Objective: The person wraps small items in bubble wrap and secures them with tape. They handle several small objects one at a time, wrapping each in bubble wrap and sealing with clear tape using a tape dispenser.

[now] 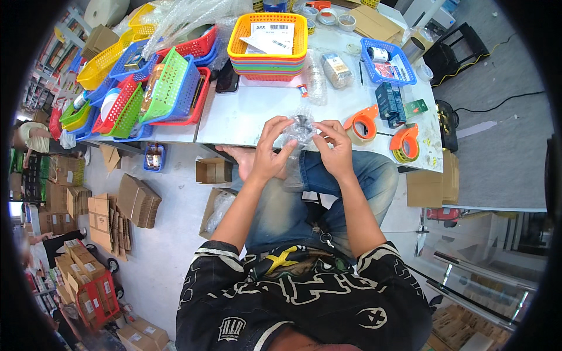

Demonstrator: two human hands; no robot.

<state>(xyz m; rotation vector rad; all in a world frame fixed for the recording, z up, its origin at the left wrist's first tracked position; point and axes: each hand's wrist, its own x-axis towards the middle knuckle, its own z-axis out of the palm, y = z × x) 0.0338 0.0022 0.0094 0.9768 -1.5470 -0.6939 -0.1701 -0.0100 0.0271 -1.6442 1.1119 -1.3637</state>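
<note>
Left hand point(270, 153) and right hand point(336, 153) pinch bubble wrap point(301, 127) between them; wrapping step, I'd judge. Closing it probably calls for orange tape dispenser point(351, 122), just rightward.

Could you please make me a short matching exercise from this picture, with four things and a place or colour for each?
Things:
1. Bubble wrap
2. Dark phone
3. Stack of baskets
4. Small open cardboard box

Descriptions:
A. Multicoloured, with yellow at the top
B. Off the table, near a bare foot
C. Held between the left hand and right hand
D. Lying just left of item 3

Pairs: 1-C, 2-D, 3-A, 4-B
</note>
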